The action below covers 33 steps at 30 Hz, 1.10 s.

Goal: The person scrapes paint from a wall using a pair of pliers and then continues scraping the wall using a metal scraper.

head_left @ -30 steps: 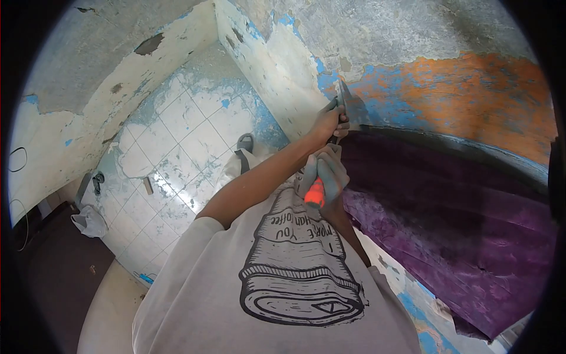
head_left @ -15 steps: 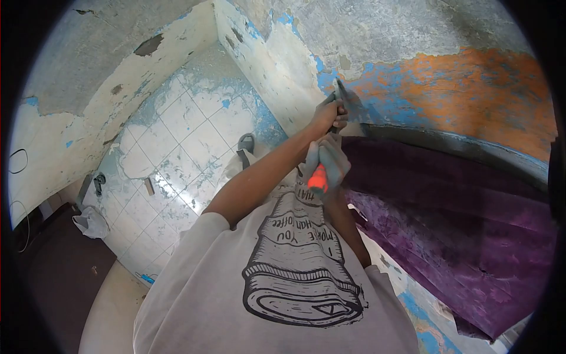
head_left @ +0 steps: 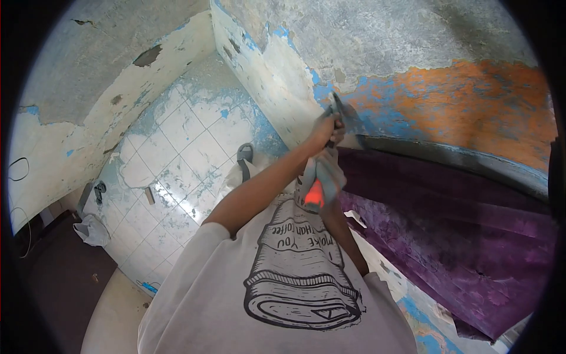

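A long-handled scraper [head_left: 333, 106] with a glowing red-orange butt end reaches away from my chest, its tip at the wall over a patch of flaking blue paint [head_left: 323, 91]. My left hand [head_left: 324, 133], bare, is wrapped around its shaft near the blade. Closer to my body, my right hand [head_left: 326, 172] wears a pale grey glove and closes on the handle just above the red end. The gloved hand looks slightly smeared by motion. A dark shadow falls on the wall beside the blade.
Orange and blue old paint [head_left: 471, 100] shows on the right wall below bare grey plaster. Beneath it a purple sheet [head_left: 448, 218] is draped. Paint flakes litter the white floor tiles [head_left: 183, 130], where a small brown block [head_left: 150, 196] and a plastic bag [head_left: 92, 230] lie.
The whole view has tilted a little, so wall, floor and hands sit lower in the picture. Both hands keep their hold, and the blade stays near the same blue patch.
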{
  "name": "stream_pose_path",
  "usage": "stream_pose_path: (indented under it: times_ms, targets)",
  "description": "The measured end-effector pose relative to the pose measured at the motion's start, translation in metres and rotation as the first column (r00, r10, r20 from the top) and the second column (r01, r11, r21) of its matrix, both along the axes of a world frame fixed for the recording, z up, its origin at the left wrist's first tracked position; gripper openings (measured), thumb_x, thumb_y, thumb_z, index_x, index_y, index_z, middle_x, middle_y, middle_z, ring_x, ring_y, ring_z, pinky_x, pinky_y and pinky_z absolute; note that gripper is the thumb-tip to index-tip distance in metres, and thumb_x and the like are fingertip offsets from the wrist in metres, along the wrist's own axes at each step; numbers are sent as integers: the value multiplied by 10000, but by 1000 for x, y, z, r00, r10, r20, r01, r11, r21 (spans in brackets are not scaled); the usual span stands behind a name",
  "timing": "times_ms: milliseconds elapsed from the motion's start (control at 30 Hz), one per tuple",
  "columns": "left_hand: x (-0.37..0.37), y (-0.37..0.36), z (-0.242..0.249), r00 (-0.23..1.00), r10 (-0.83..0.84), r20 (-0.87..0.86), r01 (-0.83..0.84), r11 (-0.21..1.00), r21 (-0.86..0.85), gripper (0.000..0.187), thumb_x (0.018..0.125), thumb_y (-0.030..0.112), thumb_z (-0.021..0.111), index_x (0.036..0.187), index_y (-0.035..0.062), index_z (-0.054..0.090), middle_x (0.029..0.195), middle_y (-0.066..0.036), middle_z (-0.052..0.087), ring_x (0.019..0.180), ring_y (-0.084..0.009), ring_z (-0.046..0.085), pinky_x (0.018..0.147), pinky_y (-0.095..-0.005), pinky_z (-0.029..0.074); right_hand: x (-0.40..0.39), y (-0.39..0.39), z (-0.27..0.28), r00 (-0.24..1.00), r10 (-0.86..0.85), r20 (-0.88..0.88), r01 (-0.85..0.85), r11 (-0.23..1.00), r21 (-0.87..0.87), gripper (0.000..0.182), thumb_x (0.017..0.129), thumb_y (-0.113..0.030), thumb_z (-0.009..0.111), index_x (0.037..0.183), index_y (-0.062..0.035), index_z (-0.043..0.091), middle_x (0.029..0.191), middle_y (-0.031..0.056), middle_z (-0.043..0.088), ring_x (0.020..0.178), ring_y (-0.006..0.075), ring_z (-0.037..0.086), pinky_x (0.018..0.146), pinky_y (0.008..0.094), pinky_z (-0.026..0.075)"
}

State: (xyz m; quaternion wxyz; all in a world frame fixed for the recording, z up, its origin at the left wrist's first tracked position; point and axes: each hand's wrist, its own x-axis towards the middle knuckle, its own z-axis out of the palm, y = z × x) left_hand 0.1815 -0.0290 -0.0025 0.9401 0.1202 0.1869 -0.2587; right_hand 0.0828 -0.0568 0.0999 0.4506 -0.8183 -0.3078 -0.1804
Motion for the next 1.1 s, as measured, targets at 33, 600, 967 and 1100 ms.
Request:
stream_pose_path:
  times_ms: [33, 600, 967, 1100]
  targets:
    - [0, 2, -1, 1000, -4, -1, 4, 1000, 0, 34, 1025, 146, 417, 1055, 130, 419, 761, 2, 420, 462, -54, 342, 320, -189, 267, 4, 1, -2, 999, -14, -34, 14, 1000, 10, 285, 769, 147, 623, 616, 10, 426, 598, 115, 455, 522, 257, 490, 618, 437, 424]
    - [-9, 14, 7, 999, -21, 35, 24, 998, -66, 25, 998, 119, 443, 989, 117, 420, 741, -16, 432, 483, -87, 358, 368, -236, 289, -5, 13, 9, 999, 24, 46, -23, 999, -34, 276, 767, 140, 619, 617, 8, 429, 603, 124, 477, 524, 269, 486, 587, 419, 405]
    - [2, 18, 4, 995, -98, 28, 102, 983, -154, 47, 992, 101, 434, 1007, 139, 410, 740, -15, 427, 490, -78, 355, 368, -210, 277, 1, 24, 5, 997, -50, 65, 56, 994, -91, 270, 769, 122, 618, 615, -11, 439, 586, 120, 454, 512, 275, 486, 578, 396, 388]
    - [-3, 18, 0, 997, -78, -2, 76, 978, -194, 81, 984, 89, 437, 1037, 143, 408, 734, -13, 422, 491, -75, 351, 375, -208, 276, -1, 23, 12, 998, -23, 52, 28, 995, -97, 268, 767, 126, 613, 615, -9, 439, 587, 121, 455, 513, 270, 487, 585, 398, 392]
